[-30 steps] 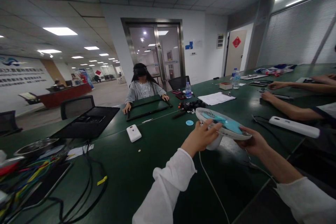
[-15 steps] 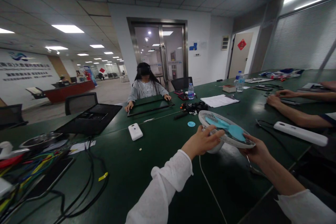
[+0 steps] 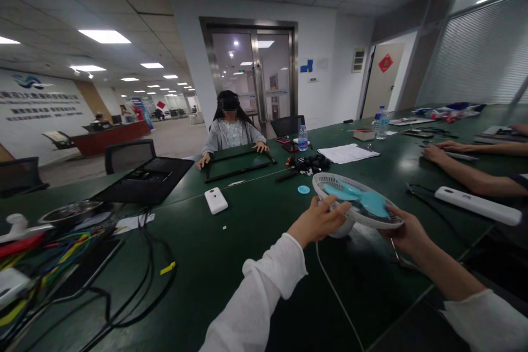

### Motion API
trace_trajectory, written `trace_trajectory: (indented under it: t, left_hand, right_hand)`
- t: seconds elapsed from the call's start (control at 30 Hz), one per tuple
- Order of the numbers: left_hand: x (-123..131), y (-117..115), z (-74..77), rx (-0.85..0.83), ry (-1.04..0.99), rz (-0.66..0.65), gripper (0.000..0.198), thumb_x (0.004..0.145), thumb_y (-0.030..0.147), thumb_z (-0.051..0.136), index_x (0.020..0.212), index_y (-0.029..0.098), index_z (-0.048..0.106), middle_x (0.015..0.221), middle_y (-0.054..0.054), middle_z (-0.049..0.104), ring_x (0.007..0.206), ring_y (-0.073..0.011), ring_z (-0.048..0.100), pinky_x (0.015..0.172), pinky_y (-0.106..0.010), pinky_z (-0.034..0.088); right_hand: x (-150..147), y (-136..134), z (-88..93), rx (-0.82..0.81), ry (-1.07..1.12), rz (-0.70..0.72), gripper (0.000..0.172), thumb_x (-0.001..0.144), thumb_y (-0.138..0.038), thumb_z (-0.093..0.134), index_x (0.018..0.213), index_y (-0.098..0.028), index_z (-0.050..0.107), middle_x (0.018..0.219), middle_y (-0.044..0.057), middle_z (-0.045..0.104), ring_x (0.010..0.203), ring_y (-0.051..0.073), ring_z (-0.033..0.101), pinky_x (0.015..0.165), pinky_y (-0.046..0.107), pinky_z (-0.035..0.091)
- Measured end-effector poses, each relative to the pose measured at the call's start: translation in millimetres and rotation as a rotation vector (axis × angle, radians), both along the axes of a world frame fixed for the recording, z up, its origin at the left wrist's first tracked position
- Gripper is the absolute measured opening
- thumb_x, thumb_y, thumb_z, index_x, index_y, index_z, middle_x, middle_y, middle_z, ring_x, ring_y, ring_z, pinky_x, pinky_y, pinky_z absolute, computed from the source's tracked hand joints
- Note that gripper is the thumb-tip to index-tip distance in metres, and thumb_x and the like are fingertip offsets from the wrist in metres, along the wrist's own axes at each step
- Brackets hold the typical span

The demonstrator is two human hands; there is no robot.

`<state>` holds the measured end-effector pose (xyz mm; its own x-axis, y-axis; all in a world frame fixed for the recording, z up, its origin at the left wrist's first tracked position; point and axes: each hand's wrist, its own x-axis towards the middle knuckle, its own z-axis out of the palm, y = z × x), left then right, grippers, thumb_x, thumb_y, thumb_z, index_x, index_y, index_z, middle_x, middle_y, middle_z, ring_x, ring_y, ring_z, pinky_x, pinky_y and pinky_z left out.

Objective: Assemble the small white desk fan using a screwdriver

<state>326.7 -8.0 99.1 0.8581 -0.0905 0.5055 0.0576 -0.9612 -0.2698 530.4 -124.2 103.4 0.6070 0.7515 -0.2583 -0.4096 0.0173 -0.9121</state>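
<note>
A small fan (image 3: 373, 204) with light blue blades in a white round cage lies tilted between my hands, its front guard off or not visible. My left hand (image 3: 324, 221) grips the near left rim, fingers bent over the edge. On the right, my right hand (image 3: 406, 230) holds the other end of the rim, its thumb near a blade. A white cable (image 3: 334, 289) runs from beneath the fan toward the bottom edge. A round light blue piece (image 3: 303, 190) lies on the green table just beyond my left hand.
A person across the table holds a black frame (image 3: 243, 168). Nearby are a white device (image 3: 216, 201), black parts (image 3: 309, 164), papers (image 3: 346, 153) and bottles (image 3: 303, 138). Tangled cables (image 3: 70, 258) lie left; a long white device (image 3: 477, 204) and another person's arms are right.
The camera view has shifted slightly, moving the scene a little. Both my hands keep their hold on the fan, with no clear change in grip.
</note>
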Motion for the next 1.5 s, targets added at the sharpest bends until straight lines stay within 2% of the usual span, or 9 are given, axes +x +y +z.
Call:
trace_trajectory:
  t: [0.13, 0.3, 0.47, 0.7, 0.8, 0.97, 1.17, 1.33, 1.5]
  left_hand:
    - [-1.0, 0.9, -5.7, -0.003, -0.011, 0.087, 0.041, 0.072, 0.016, 0.064, 0.111, 0.022, 0.059, 0.14, -0.011, 0.044, 0.128, -0.0361, 0.035, 0.09, -0.048, 0.046]
    - [0.1, 0.6, -11.8, -0.148, -0.065, 0.149, 0.049, 0.064, 0.026, 0.072, 0.11, 0.018, 0.057, 0.141, -0.015, 0.039, 0.129, -0.0391, 0.032, 0.097, -0.051, 0.042]
    - [5.7, -8.3, -8.0, -0.428, -0.267, 0.235, 0.049, 0.057, 0.035, 0.078, 0.099, 0.02, 0.057, 0.139, -0.016, 0.033, 0.131, -0.0403, 0.027, 0.104, -0.059, 0.033]
    - [14.9, -14.8, -13.4, -0.912, -0.516, 0.405, 0.062, 0.042, 0.04, 0.089, 0.087, 0.021, 0.05, 0.143, -0.013, 0.015, 0.13, -0.0395, 0.025, 0.102, -0.056, 0.038]
    - [13.9, -7.6, -22.0, -0.98, -0.525, 0.458, 0.062, 0.041, 0.039, 0.089, 0.083, 0.02, 0.048, 0.14, -0.013, 0.017, 0.13, -0.0401, 0.025, 0.103, -0.056, 0.037]
    - [7.9, 4.0, -36.9, -0.882, -0.443, 0.488, 0.059, 0.043, 0.026, 0.087, 0.086, 0.021, 0.047, 0.14, -0.012, 0.019, 0.132, -0.0414, 0.021, 0.097, -0.058, 0.041]
    - [5.8, 7.4, -44.9, -0.818, -0.42, 0.511, 0.057, 0.046, 0.027, 0.085, 0.087, 0.021, 0.046, 0.14, -0.014, 0.019, 0.131, -0.0418, 0.021, 0.092, -0.059, 0.044]
    - [5.7, 2.9, -48.8, -0.829, -0.438, 0.51, 0.058, 0.046, 0.026, 0.085, 0.087, 0.022, 0.044, 0.142, -0.014, 0.017, 0.132, -0.0416, 0.019, 0.099, -0.061, 0.039]
    - [-0.3, -2.1, -49.6, -0.906, -0.51, 0.476, 0.058, 0.045, 0.026, 0.086, 0.084, 0.021, 0.044, 0.141, -0.013, 0.014, 0.133, -0.0416, 0.018, 0.105, -0.061, 0.033]
  right_hand:
    - [-13.2, 0.5, 18.4, 0.022, 0.096, -0.074, 0.023, 0.088, -0.018, 0.044, 0.066, -0.02, 0.042, 0.039, -0.005, 0.034, 0.03, 0.007, 0.031, 0.029, 0.016, 0.028]
    - [-26.0, 3.6, 49.2, 0.063, 0.104, -0.001, 0.036, 0.094, -0.03, 0.042, 0.06, -0.02, 0.036, 0.037, -0.005, 0.029, 0.03, 0.006, 0.026, 0.029, 0.016, 0.023]
    - [-32.3, 16.5, 75.8, 0.071, 0.04, 0.081, 0.036, 0.096, -0.042, 0.037, 0.072, -0.018, 0.048, 0.051, 0.0, 0.049, 0.034, 0.003, 0.026, 0.029, 0.013, 0.02]
    - [-40.3, 43.4, 86.2, 0.059, -0.086, 0.215, 0.01, 0.086, -0.015, 0.055, 0.076, -0.013, 0.056, 0.063, 0.003, 0.057, 0.037, 0.001, 0.032, 0.03, 0.01, 0.02]
    - [-44.0, 55.1, 81.0, 0.032, -0.113, 0.264, 0.007, 0.078, -0.005, 0.059, 0.076, -0.012, 0.058, 0.061, 0.003, 0.058, 0.04, 0.004, 0.04, 0.029, 0.01, 0.022]
    - [-36.2, 67.0, 61.1, 0.022, -0.123, 0.251, 0.014, 0.071, 0.001, 0.06, 0.076, -0.012, 0.06, 0.066, 0.004, 0.061, 0.042, 0.006, 0.047, 0.027, 0.011, 0.024]
    - [-13.8, 52.8, 6.2, -0.107, -0.109, 0.12, 0.018, 0.068, 0.0, 0.063, 0.076, -0.016, 0.056, 0.059, 0.0, 0.057, 0.04, 0.006, 0.048, 0.026, 0.01, 0.024]
    - [-25.7, 42.4, -33.8, -0.229, -0.059, 0.219, 0.013, 0.08, -0.021, 0.06, 0.07, -0.016, 0.054, 0.05, -0.003, 0.049, 0.033, 0.003, 0.036, 0.026, 0.009, 0.018]
    - [-39.7, 38.0, -32.3, -0.169, -0.115, 0.233, 0.018, 0.079, -0.025, 0.06, 0.066, -0.015, 0.052, 0.045, -0.006, 0.04, 0.032, 0.002, 0.026, 0.029, 0.01, 0.015]
